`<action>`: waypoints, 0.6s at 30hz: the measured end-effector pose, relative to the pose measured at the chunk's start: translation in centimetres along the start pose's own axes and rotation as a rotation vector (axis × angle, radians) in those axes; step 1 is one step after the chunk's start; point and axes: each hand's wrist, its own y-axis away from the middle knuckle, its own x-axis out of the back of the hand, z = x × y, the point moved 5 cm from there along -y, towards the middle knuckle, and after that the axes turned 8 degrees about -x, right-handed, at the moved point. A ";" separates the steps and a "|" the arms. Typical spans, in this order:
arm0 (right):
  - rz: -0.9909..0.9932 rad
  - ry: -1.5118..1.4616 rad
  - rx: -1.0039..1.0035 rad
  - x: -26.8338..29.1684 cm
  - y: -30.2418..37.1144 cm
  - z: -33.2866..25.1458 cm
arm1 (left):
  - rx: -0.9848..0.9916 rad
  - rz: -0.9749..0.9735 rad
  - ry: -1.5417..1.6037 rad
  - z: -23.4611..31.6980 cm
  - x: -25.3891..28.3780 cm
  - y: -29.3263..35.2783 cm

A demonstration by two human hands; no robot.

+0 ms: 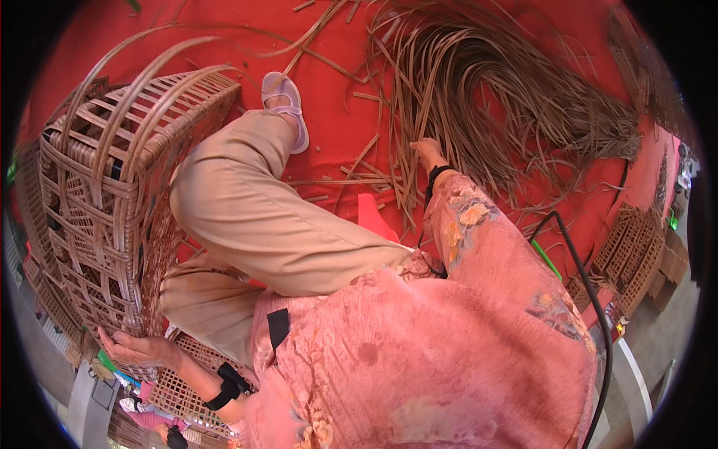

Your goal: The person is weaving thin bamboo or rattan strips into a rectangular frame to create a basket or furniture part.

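A tall brown woven basket [90, 217] of flat strips stands at the left, several long loose strips arching from its top. My left hand [138, 349] lies against its lower near part, fingers stretched out and touching the weave. On the right, my right hand [428, 153] reaches forward to the near-left edge of a large bundle of long brown weaving strips [479, 82]. Its fingers look closed on strips there, though the fingertips are small and partly hidden. The bundle curves across the red floor covering [329, 45] toward the right.
Short cut strip pieces [366, 176] lie scattered ahead of my knee. My bent leg [262, 202] sits between basket and bundle. More woven panels [628, 247] are stacked at the right, with a black cable [598, 314] nearby. Behind my left arm is another woven piece [183, 389].
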 end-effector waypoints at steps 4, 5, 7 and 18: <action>0.002 0.086 0.086 0.4 6.6 -4.9 | -0.004 -0.006 -0.047 0.0 0.4 0.1; 0.007 0.079 0.092 0.0 6.3 -5.0 | 0.014 -0.011 -0.038 0.0 0.4 0.1; -0.291 -0.315 0.143 -1.7 7.9 -7.9 | 0.012 -0.006 -0.039 -0.1 0.2 0.1; -1.090 -0.938 0.621 10.0 36.9 -29.9 | -0.061 0.041 -0.026 -0.3 -0.4 0.6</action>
